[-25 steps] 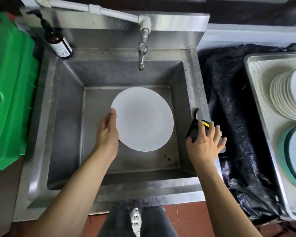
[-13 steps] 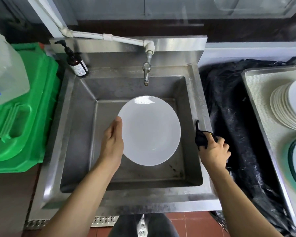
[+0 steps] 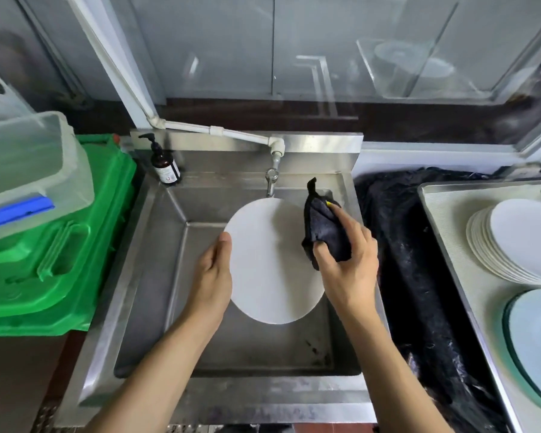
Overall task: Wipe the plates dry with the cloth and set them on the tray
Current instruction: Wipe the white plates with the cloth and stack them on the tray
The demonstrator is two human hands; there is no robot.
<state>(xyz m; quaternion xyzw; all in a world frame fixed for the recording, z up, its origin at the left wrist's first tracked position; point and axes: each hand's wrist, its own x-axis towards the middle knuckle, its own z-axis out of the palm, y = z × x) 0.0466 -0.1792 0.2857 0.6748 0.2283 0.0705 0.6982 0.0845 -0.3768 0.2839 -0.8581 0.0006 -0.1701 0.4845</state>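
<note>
Left hand (image 3: 214, 278) grips the rigid, likely slippery round white plate (image 3: 272, 264) by its rim while right hand (image 3: 349, 260) pinches a soft dark cloth (image 3: 324, 229) against its far edge.

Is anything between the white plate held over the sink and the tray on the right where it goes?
Nothing visible blocks it. Between the white plate and the tray lies only low black plastic sheeting. The right hand holds the dark cloth at the plate's right edge.
</note>
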